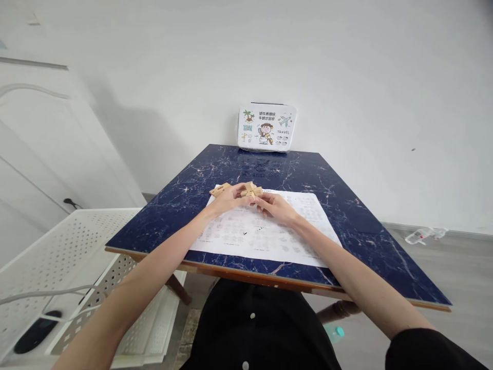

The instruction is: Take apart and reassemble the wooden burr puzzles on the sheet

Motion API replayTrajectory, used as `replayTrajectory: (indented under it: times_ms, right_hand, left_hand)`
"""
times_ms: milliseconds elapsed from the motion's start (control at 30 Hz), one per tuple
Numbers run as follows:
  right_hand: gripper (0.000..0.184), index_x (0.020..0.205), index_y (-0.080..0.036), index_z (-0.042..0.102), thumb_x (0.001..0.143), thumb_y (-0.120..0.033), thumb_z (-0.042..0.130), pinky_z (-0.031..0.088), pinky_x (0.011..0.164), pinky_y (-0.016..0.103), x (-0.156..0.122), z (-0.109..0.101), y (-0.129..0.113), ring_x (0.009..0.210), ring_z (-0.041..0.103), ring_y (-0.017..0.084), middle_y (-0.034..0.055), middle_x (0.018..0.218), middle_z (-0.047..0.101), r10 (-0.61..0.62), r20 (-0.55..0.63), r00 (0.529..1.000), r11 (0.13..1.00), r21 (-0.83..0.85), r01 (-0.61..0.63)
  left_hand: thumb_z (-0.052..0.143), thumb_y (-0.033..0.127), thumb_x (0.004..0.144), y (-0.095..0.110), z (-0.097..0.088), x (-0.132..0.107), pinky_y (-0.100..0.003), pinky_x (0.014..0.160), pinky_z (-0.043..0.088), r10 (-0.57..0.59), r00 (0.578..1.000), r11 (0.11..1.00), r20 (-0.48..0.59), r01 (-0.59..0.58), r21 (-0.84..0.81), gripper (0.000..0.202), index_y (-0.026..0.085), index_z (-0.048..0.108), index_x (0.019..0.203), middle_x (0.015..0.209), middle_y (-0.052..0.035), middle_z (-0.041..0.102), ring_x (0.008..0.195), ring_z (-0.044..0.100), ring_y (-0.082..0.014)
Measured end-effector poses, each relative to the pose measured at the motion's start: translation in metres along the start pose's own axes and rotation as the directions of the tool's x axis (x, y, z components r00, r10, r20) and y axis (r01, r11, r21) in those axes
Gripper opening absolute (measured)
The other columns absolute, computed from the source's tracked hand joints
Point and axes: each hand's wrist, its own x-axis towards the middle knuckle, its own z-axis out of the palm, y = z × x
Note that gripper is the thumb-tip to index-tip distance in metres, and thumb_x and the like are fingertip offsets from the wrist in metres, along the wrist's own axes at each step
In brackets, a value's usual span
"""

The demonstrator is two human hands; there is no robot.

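Both my hands meet over a printed white sheet on a dark blue marble-patterned table. My left hand and my right hand have their fingers closed around a small wooden interlocking puzzle, held just above the sheet's far edge. A loose wooden puzzle piece lies on the sheet beside my left hand, to its left.
A white box with cartoon travel pictures leans against the wall at the table's far edge. A white perforated rack with a cable and a dark object stands to the left. A plastic bottle lies on the floor at right.
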Motion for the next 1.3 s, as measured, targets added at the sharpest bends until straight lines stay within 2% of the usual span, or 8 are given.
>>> replayTrajectory:
  times_ms: [433,533,700,767,900,1000,1100,1300]
  right_hand:
    - [0.049,0.1,-0.018,0.069,0.1,-0.065,0.055,0.034,0.052,0.028,-0.002,0.0,-0.001,0.052,0.042,0.011,-0.0018,0.064,0.051,-0.089,0.124,0.988,0.992,-0.078,0.099]
    - [0.048,0.104,-0.018,0.069,0.099,-0.064,0.057,0.036,0.054,0.027,-0.004,-0.001,-0.005,0.056,0.046,0.012,0.0004,0.071,0.056,-0.048,0.178,0.983,0.999,0.015,0.046]
    - [0.046,0.113,-0.017,0.069,0.098,-0.06,0.062,0.047,0.065,0.029,-0.006,-0.004,-0.012,0.075,0.055,0.015,0.0103,0.104,0.068,-0.057,0.36,0.931,0.961,0.273,-0.047]
    - [0.043,0.109,-0.017,0.071,0.096,-0.058,0.066,0.045,0.064,0.029,-0.007,-0.005,-0.012,0.072,0.053,0.014,0.0094,0.1,0.069,-0.066,0.363,0.929,0.957,0.287,-0.044]
    - [0.041,0.105,-0.017,0.072,0.095,-0.056,0.068,0.037,0.058,0.029,-0.008,-0.005,-0.013,0.061,0.044,0.012,0.0015,0.074,0.061,-0.042,0.297,0.954,0.985,0.169,-0.01]
    - [0.045,0.104,-0.016,0.073,0.095,-0.059,0.066,0.033,0.055,0.03,-0.009,-0.002,-0.013,0.057,0.042,0.012,-0.0002,0.066,0.056,-0.037,0.227,0.973,0.996,0.089,0.017]
    - [0.049,0.104,-0.015,0.073,0.094,-0.062,0.065,0.035,0.055,0.029,-0.007,0.0,-0.01,0.056,0.044,0.012,0.0007,0.067,0.058,-0.049,0.148,0.988,0.999,0.029,0.045]
    - [0.04,0.101,-0.019,0.063,0.086,-0.055,0.07,0.049,0.061,0.031,0.001,0.003,0.004,0.06,0.058,0.014,0.0054,0.086,0.07,-0.064,-0.13,0.989,0.994,-0.091,0.053]
  left_hand:
    - [0.079,0.047,0.086,0.011,0.005,-0.005,-0.037,0.093,0.055,-0.01,0.999,0.999,0.031,0.009,0.039,0.056,0.02,0.062,0.133,0.107,-0.007,0.073,0.091,0.071,-0.0187]
    - [0.077,0.05,0.087,0.01,0.005,-0.004,-0.034,0.086,0.055,-0.008,0.999,0.999,0.051,0.007,0.033,0.056,0.019,0.063,0.132,0.101,-0.0062,0.072,0.085,0.068,-0.0172]
    - [0.073,0.055,0.09,0.01,0.001,-0.004,-0.032,0.083,0.053,0.014,0.986,0.999,0.166,-0.009,-0.032,0.057,0.019,0.065,0.134,0.085,-0.0024,0.068,0.08,0.065,-0.0167]
    - [0.075,0.055,0.088,0.01,-0.001,-0.004,-0.033,0.086,0.053,0.024,0.978,0.998,0.207,-0.011,-0.066,0.06,0.02,0.064,0.135,0.089,-0.0035,0.07,0.083,0.067,-0.0175]
    - [0.08,0.054,0.084,0.012,-0.002,-0.003,-0.034,0.086,0.054,-0.003,0.976,0.999,0.219,0.014,-0.049,0.066,0.019,0.063,0.137,0.102,-0.0078,0.074,0.086,0.07,-0.0183]
    - [0.08,0.053,0.083,0.013,-0.002,-0.003,-0.034,0.085,0.055,-0.001,0.981,1.0,0.195,0.006,-0.023,0.065,0.018,0.063,0.136,0.098,-0.0072,0.074,0.085,0.071,-0.0179]
    - [0.08,0.048,0.084,0.012,-0.001,-0.002,-0.036,0.09,0.055,-0.005,0.99,1.0,0.14,0.001,0.029,0.058,0.018,0.065,0.132,0.099,-0.0067,0.075,0.09,0.072,-0.0193]
    - [0.084,0.043,0.08,0.004,0.005,-0.003,-0.046,0.11,0.05,0.02,0.994,0.984,-0.108,0.0,0.18,0.065,0.025,0.061,0.138,0.137,-0.0102,0.069,0.128,0.065,-0.0283]
